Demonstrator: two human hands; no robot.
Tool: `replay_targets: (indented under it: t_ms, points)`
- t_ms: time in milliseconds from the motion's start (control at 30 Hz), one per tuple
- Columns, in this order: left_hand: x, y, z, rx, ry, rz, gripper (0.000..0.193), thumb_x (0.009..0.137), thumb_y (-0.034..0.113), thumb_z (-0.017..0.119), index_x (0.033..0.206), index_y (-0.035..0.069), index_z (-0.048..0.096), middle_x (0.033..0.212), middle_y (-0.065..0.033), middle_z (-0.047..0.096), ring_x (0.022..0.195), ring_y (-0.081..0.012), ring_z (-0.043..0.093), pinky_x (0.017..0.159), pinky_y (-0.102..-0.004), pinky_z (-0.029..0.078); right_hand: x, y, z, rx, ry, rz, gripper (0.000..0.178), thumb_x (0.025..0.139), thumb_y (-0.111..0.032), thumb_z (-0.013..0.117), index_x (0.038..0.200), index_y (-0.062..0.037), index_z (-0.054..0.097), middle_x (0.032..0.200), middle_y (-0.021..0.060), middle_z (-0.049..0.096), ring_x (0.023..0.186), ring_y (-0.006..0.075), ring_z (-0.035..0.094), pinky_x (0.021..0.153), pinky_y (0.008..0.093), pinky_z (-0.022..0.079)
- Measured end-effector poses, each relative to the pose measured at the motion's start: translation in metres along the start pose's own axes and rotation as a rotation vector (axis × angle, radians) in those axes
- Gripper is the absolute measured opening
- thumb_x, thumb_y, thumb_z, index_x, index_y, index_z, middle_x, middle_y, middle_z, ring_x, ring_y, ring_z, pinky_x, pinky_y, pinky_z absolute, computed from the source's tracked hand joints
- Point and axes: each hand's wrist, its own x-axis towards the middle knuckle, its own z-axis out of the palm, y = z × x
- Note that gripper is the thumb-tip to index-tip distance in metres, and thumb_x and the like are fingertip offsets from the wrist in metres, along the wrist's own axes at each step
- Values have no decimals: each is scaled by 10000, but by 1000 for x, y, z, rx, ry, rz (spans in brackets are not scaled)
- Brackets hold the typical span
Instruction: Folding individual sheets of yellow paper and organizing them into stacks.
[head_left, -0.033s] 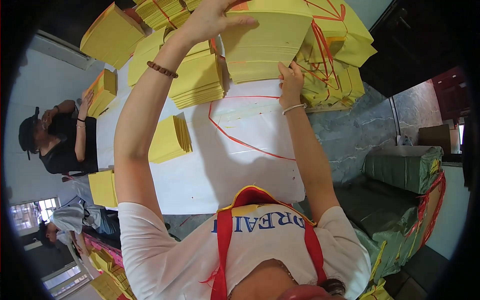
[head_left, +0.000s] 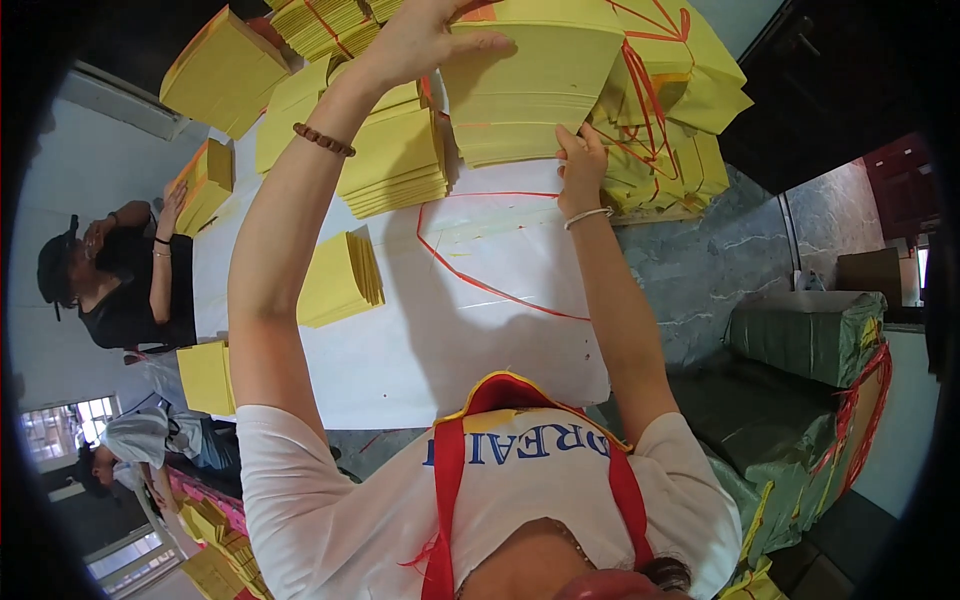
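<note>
A thick stack of yellow paper [head_left: 530, 85] stands on the far part of the white-covered table. My left hand [head_left: 437, 42] grips its upper left side, the thumb laid along the edge and the other fingers partly cut off by the picture's top. At the stack's lower right corner, my right hand [head_left: 583, 165] pinches the bottom layers between thumb and fingers. A loop of red plastic strap [head_left: 470, 282] lies on the table nearer to me, one end running toward my right wrist. Beside my left forearm is another yellow paper stack [head_left: 395, 155], fanned in layers.
A small yellow stack [head_left: 340, 280] lies near my left elbow. Strapped yellow bundles [head_left: 665, 150] stand right of the big stack. Dark green wrapped bales [head_left: 800, 335] sit at the right. A person in black [head_left: 135, 275] handles paper at the left; another person [head_left: 160, 435] bends farther off.
</note>
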Motion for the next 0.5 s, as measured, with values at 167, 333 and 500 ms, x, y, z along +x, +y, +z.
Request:
replay_targets:
  t_ms: [167, 333, 500]
  points:
    - [1, -11, 4, -15, 5, -37, 577, 755, 386, 694, 1168, 13, 541, 1219, -158, 492, 1165, -287, 442, 986, -372, 349, 1, 0, 0, -12, -5, -13, 427, 778, -194, 678, 1170, -96, 540, 719, -89, 492, 598, 5, 409, 484, 174, 285]
    - [4, -2, 2, -41, -4, -41, 583, 751, 397, 695, 1165, 14, 546, 1226, -155, 491, 1162, -289, 444, 988, -372, 347, 2, -4, -2, -38, -1, 20, 442, 771, -193, 684, 1179, -110, 535, 732, -98, 490, 615, 2, 414, 493, 180, 279]
    - [2, -5, 4, 1, 4, -47, 588, 756, 401, 692, 1172, 15, 540, 1230, -157, 487, 1169, -291, 437, 993, -377, 342, 0, -8, -1, -25, 11, 99, 483, 766, -196, 686, 1206, -106, 508, 741, -105, 489, 613, -2, 419, 501, 190, 283]
